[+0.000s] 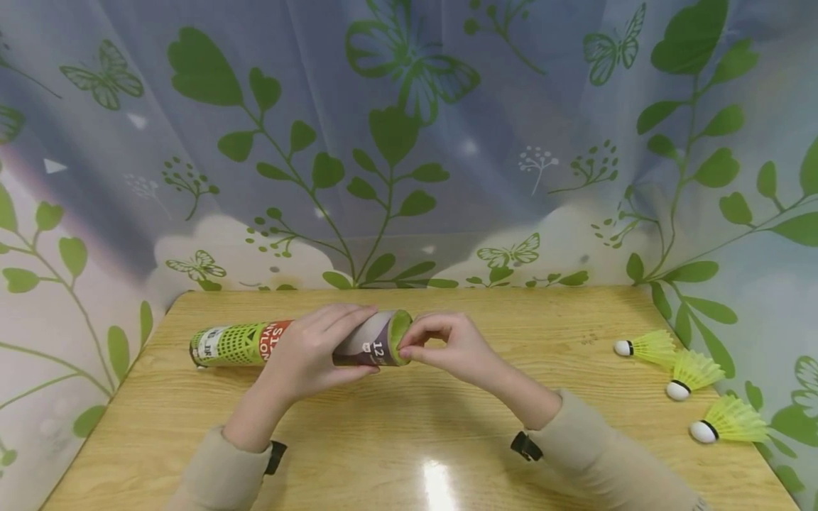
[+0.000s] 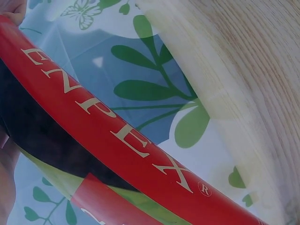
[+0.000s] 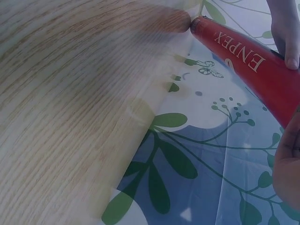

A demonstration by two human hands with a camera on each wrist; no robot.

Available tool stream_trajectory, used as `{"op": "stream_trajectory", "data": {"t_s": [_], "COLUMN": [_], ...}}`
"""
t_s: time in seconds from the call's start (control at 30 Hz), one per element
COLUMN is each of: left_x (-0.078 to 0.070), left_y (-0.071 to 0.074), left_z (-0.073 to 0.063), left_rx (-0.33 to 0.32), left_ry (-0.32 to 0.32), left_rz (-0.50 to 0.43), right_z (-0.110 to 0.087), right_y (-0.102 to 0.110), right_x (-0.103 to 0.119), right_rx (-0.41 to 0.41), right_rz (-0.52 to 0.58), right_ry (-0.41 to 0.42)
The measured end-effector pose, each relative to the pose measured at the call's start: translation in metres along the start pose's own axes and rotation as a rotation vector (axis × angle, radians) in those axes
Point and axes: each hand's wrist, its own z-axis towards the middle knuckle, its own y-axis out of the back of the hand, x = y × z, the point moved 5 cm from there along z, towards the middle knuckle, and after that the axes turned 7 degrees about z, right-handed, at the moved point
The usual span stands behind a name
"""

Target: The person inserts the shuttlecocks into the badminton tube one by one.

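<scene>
A shuttlecock tube (image 1: 239, 345), yellow-green, red and grey, lies sideways over the wooden table. My left hand (image 1: 313, 344) grips it round the middle, thumb on the near side, fingers over the top. At the tube's right end, my right hand (image 1: 450, 346) pinches with thumb and forefinger at the rim, where a yellow-green end piece (image 1: 400, 325) shows; the fingertips hide what exactly they hold. In the left wrist view the tube's red side (image 2: 108, 117) reads ENPEX. The same red side (image 3: 239, 56) appears in the right wrist view.
Three yellow shuttlecocks with white heads lie along the table's right side: a far one (image 1: 648, 348), a middle one (image 1: 695, 372) and a near one (image 1: 731, 420). A leaf-and-butterfly patterned curtain (image 1: 409, 177) hangs behind the table (image 1: 511, 305) and on both sides.
</scene>
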Motion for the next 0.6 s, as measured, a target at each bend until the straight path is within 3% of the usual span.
{"op": "stream_trajectory", "data": {"t_s": [0.6], "left_x": [0.0002], "left_y": [0.0008], "left_z": [-0.0009], "left_rx": [0.004], "left_ry": [0.001], "left_rz": [-0.013], "right_z": [-0.0048], "right_y": [0.0026], "right_x": [0.0038], "right_rx": [0.032], "right_rz": [0.046], "right_ry": [-0.012]}}
